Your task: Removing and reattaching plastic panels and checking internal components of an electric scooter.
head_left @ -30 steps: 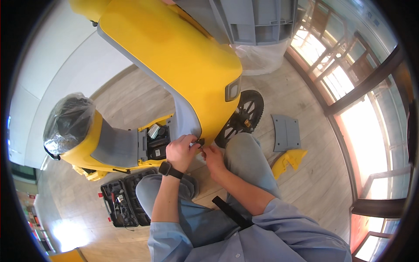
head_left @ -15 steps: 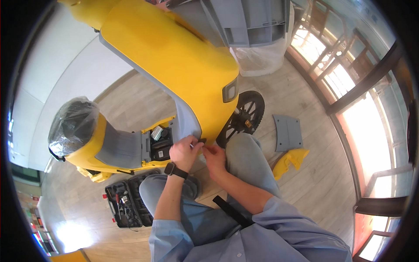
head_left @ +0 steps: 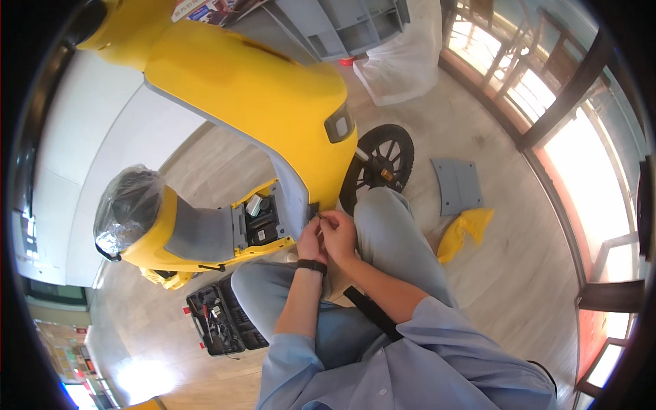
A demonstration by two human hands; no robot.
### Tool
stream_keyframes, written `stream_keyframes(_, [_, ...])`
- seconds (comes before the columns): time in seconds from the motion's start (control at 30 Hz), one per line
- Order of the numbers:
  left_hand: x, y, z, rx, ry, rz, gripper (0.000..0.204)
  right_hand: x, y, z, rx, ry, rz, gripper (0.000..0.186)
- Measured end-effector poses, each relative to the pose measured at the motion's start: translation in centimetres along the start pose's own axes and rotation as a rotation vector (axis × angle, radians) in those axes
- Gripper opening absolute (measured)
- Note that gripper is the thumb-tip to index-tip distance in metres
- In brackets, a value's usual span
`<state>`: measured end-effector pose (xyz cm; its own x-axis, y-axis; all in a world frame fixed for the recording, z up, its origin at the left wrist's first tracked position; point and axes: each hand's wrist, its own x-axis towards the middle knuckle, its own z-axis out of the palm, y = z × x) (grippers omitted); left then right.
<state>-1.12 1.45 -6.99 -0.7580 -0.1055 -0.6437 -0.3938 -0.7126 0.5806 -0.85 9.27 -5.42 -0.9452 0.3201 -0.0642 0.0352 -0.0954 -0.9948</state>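
Note:
The yellow scooter [head_left: 246, 89] stands in front of me, its floor compartment [head_left: 261, 212] uncovered, showing dark and silver components. At the lower edge of its front panel is a small dark piece [head_left: 313, 209]. My left hand [head_left: 311, 242], with a dark watch band at the wrist, is closed just below that piece, its fingertips partly hidden. My right hand [head_left: 339, 239] is beside it, fingers pinched at the same spot; whatever they grip is too small and hidden to name. The front wheel [head_left: 369, 143] is just beyond my right knee.
An open toolbox [head_left: 212, 324] lies left of my legs. A grey panel [head_left: 458, 184] and a yellow part [head_left: 465, 232] lie on the floor [head_left: 512, 273] to the right. Grey moulded parts [head_left: 328, 27] sit at the back, a glazed wall [head_left: 567, 171] runs along the right.
My left hand has turned and shifted down and right. My right hand has moved up alongside it, closer to the dark piece. The view has shifted, with the scooter's top now higher in frame.

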Motion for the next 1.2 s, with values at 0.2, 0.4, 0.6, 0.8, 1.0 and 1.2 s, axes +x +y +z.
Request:
stream_keyframes(0.2, [-0.1,0.0,0.3,0.027,-0.114,-0.003,0.016,0.2,0.2,-1.1,-0.012,-0.084,-0.045,0.014])
stream_keyframes(0.4, [0.0,0.3,0.4,0.013,-0.002,0.076,0.012,-0.4,-0.5,-0.5,0.013,-0.047,0.083,0.014])
stream_keyframes(0.6, [-1.0,0.0,1.4,0.067,-0.059,0.165,0.013,-0.5,1.3,0.1,0.399,-0.042,0.4,0.014])
stream_keyframes(0.8, [-0.7,0.1,0.3,0.018,-0.161,-0.064,0.023,-0.7,0.4,-0.7,0.037,-0.069,0.122,0.013])
stream_keyframes(1.0, [-0.5,0.1,0.1,-0.047,-0.164,-0.076,0.025,-0.7,-1.0,-1.3,-0.132,-0.112,0.056,0.012])
stream_keyframes(1.2, [-2.0,0.7,1.7,0.02,-0.03,0.01,0.012,0.2,-1.8,-2.0,0.374,-0.149,0.42,0.013])
